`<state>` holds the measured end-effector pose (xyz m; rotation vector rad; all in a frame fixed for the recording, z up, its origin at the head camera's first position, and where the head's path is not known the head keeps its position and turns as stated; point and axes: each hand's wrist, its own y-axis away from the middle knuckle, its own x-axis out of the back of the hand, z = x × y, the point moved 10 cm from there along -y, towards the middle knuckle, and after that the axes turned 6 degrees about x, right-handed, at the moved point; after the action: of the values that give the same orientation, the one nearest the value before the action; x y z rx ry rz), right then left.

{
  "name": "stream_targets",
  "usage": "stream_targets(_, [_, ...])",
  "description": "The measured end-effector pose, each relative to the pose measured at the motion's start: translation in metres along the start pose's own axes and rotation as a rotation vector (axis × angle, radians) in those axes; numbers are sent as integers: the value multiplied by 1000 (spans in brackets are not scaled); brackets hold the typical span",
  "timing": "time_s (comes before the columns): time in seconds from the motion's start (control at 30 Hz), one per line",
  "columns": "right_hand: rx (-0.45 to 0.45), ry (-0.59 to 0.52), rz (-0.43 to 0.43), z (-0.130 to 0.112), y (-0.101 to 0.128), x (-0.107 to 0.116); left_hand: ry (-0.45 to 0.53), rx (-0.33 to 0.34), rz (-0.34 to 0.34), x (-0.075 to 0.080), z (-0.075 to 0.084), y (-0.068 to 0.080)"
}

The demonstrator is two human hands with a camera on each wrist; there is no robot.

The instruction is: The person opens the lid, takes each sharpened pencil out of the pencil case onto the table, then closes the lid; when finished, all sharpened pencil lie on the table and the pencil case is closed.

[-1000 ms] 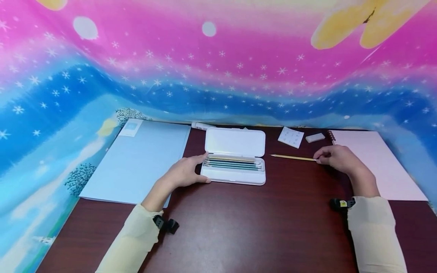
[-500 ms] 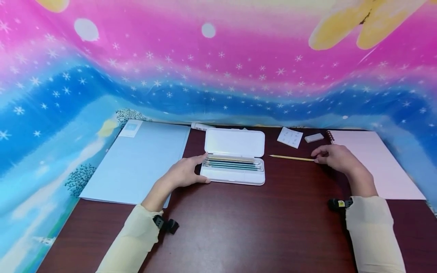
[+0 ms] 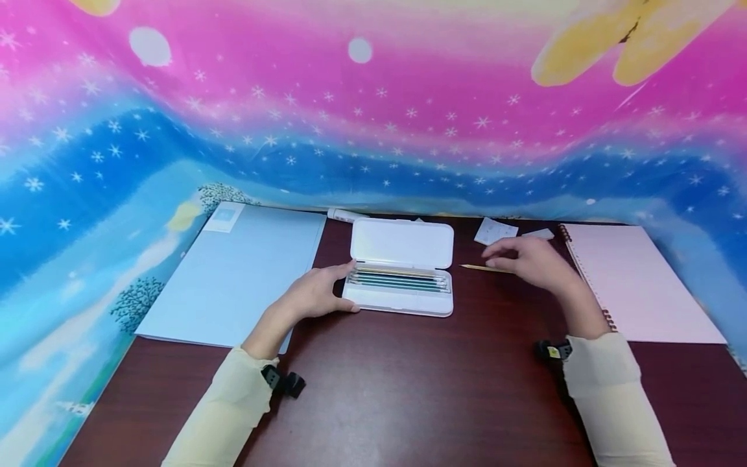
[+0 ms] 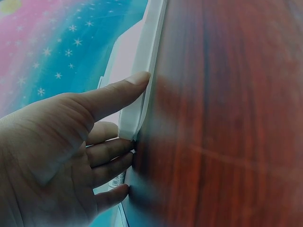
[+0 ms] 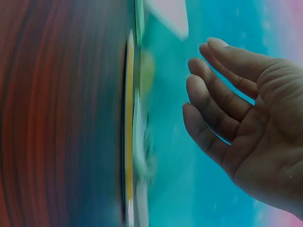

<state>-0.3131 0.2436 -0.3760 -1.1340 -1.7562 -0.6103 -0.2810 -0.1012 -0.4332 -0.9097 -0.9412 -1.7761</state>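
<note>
A white pencil case (image 3: 401, 243) lies with its lid raised, several green and yellow pencils (image 3: 399, 281) in its tray. My left hand (image 3: 318, 292) holds the case's left end. In the left wrist view its thumb (image 4: 116, 96) presses the case's front side, with the fingers at the end. A single yellow pencil (image 5: 129, 127) lies on the table to the right of the case, its point toward the case. Over this pencil hovers my right hand (image 3: 539, 263), fingers loosely bent and holding nothing; in the head view it hides the pencil's back end.
A light blue folder (image 3: 245, 279) lies left of the case, and a pink spiral notebook (image 3: 648, 279) at the right. Toward the back are a white tube (image 3: 343, 215), a small printed card (image 3: 496, 231) and a white eraser (image 3: 539, 234). A patterned cloth (image 3: 373, 130) hangs behind.
My right hand has let go of the yellow pencil's back end and moved left above it. The pencil stays where it lay. My left hand keeps its place on the case.
</note>
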Motion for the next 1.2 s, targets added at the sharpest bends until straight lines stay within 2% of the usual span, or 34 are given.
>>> stream_targets(0.13, [61, -30, -71, -36, -18, -25, -1, 1, -1, -1, 0, -1])
stream_targets(0.27, [99, -49, -181, -67, -30, -51, -2, 1, -1, -2, 1, -2])
stream_targets(0.37, [90, -12, -257, -77, -34, -68, -1, -10, -5, -3, 2, -3])
stream_targets(0.47, [70, 46, -285, -81, -36, -78, 2, -13, -6, -4, 3, -3])
stream_targets(0.83, [75, 137, -279, -94, -37, -89, -3, -4, 4, 0, -2, -1])
stream_targets(1.0, [108, 146, -265, -98, -38, -89, -16, -9, 9, 2, -2, -1])
stream_targets(1.2, [106, 142, -255, -96, -36, -87, -14, -11, 3, 0, 1, -1])
